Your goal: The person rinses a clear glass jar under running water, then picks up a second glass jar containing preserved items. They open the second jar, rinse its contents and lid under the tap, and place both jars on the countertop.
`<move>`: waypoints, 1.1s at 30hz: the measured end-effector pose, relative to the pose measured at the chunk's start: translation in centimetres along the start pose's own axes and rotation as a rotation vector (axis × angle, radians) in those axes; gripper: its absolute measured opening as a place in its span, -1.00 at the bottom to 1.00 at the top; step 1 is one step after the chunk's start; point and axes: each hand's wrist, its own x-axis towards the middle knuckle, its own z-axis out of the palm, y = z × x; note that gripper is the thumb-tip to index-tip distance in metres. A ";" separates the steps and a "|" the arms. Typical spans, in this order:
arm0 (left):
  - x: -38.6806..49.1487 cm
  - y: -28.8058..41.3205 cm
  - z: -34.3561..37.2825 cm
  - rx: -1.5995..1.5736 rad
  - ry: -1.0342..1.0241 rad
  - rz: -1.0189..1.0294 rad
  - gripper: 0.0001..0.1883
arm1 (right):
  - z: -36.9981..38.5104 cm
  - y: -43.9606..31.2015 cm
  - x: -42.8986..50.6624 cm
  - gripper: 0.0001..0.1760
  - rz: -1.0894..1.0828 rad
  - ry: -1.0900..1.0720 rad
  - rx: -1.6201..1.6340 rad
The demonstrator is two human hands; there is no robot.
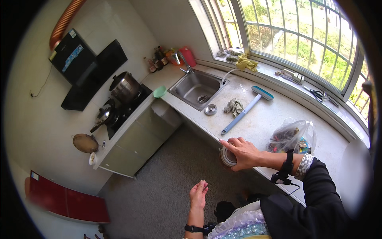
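My right hand [243, 154] is closed around the top of a round clip-lid jar [228, 156] at the counter's front edge. The fingers and palm cover part of its lid, and its contents are hard to see. Lower and to the left, my left hand [198, 191] hangs over the floor with its fingers curled together; whether something small lies between them cannot be told. Beyond the jar a blue-handled squeegee brush [243, 115] lies on the counter, beside a crumpled grey cloth [234, 107]. A clear plastic bag [291, 137] with mixed packets stands behind my right forearm.
A steel sink [198, 89] with a tap [188, 70] is set into the counter [256, 122], its strainer plug [210, 109] beside it. To the left are a green bowl [159, 91], a large pot [124, 86] and a pan [104, 113] on the stove. Scissors [317, 95] lie on the windowsill.
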 end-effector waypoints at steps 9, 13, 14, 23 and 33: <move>16.7 9.2 -2.3 0.009 -0.120 -0.018 -0.82 | 5.5 2.6 19.0 0.22 0.071 0.054 -0.008; 24.2 15.2 -3.3 0.091 -0.138 -0.032 -0.83 | 6.8 3.3 27.3 0.22 0.174 0.072 -0.027; 26.1 16.9 -3.3 0.130 -0.192 -0.020 -0.83 | 7.0 3.3 29.2 0.22 0.174 0.092 -0.042; 39.2 25.0 -2.3 0.215 -0.295 -0.074 -0.80 | 9.0 6.8 43.9 0.22 0.254 0.124 -0.062; 51.8 29.6 3.5 0.428 -0.357 -0.086 -0.82 | 10.9 12.3 55.8 0.25 0.179 0.086 -0.069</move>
